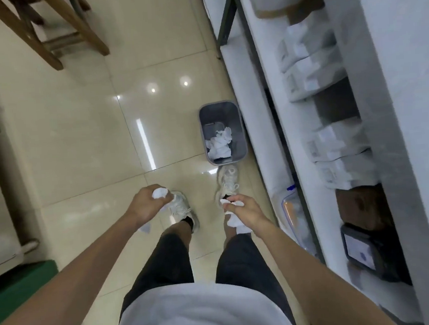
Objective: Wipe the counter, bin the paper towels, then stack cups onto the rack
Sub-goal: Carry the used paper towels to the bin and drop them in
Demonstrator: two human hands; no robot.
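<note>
A: Head view. Step?

B: Binning, looks like. Left hand point(147, 204) curled tight round a crumpled paper towel point(160, 193), white wad poking out past the fingers. More white showing under the wrist, probably a loose tail of the same towel, hard to say.

A: Right?

B: Right hand point(243, 211) also closed, pinching a second paper towel point(234, 221); bunched end hanging below the palm, small corner sticking out by the fingertips. Neither hand open at all.

A: Bin?

B: Grey bin point(240, 132) on the floor, ahead of both hands, nearer the right one and slightly beyond it. Already some crumpled white paper point(219, 144) inside. Standing just beside the base of the white shelving point(254, 90), which runs along past the right hand.

A: Hands over the bin?

B: No. Both short of it, above the shoes point(226, 184). Right shoe toe nearly touching the bin's near wall.

A: Next move?

B: Judging only: reach forward, right hand first since closer, get over the opening, then open the fingers. Left needs a longer reach across to the right. Narrow opening, so drop from directly above or risk a miss onto the tiles.

A: Cups, rack?

B: Not identifiable here. Shelf contents blurred. Counter wipe presumably done, given the used wads. Stacking not yet started.
</note>
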